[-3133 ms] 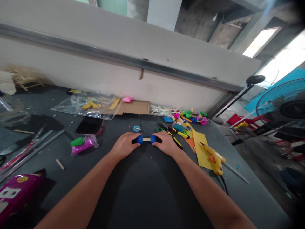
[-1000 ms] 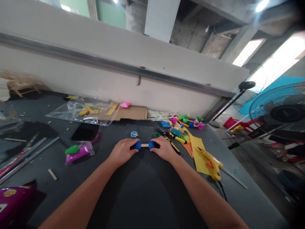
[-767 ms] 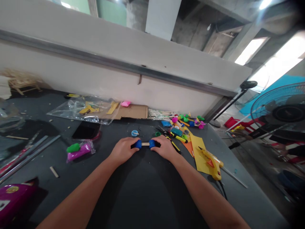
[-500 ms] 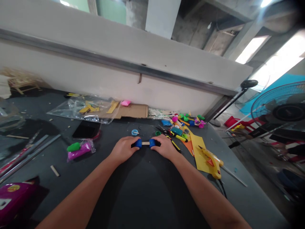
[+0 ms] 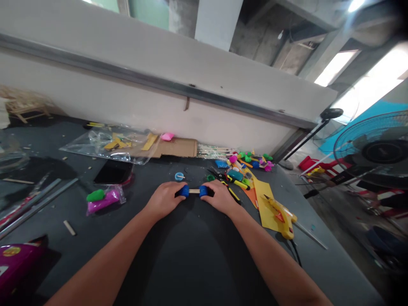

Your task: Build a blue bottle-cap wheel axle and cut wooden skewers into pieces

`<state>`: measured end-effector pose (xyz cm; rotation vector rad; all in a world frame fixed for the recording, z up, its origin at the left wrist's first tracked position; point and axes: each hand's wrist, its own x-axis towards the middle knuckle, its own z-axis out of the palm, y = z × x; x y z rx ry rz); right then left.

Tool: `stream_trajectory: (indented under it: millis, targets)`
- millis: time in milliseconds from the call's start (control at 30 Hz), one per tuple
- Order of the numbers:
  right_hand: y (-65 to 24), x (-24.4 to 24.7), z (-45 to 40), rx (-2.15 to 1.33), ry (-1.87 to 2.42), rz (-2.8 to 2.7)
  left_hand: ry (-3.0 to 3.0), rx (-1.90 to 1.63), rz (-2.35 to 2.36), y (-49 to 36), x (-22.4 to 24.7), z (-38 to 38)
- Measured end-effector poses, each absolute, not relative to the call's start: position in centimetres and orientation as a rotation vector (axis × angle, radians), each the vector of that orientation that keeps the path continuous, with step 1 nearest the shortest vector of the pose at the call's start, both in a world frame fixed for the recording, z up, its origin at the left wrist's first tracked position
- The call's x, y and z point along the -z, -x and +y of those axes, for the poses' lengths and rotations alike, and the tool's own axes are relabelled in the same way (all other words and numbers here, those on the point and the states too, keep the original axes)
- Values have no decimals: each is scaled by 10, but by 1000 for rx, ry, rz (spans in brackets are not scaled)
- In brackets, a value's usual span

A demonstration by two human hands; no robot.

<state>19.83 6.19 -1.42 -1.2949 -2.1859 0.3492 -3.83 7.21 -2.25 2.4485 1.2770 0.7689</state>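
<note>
Almost nothing has just changed; the left hand (image 5: 163,199) and right hand (image 5: 222,198) keep the same narrow pinch, each on 1 of 2 blue pieces (image 5: 185,191), so the work seems to be at a steady hold; 1 pale stick (image 5: 194,191) spans the gap between those pieces, above or on the table (image 5: 328,272) (which, I cannot tell); beyond the hands lie 1 blue cap (image 5: 179,175) and 1 phone (image 5: 112,172); to the right, 1 yellow glue gun (image 5: 285,219).
</note>
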Motion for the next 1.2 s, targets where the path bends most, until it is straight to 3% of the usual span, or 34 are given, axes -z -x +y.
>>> stream_trajectory:
  millis: [1200]
  targets:
    - [-205,8,60,-328,1246,-2209,-2407,-742,1376,41,26,73]
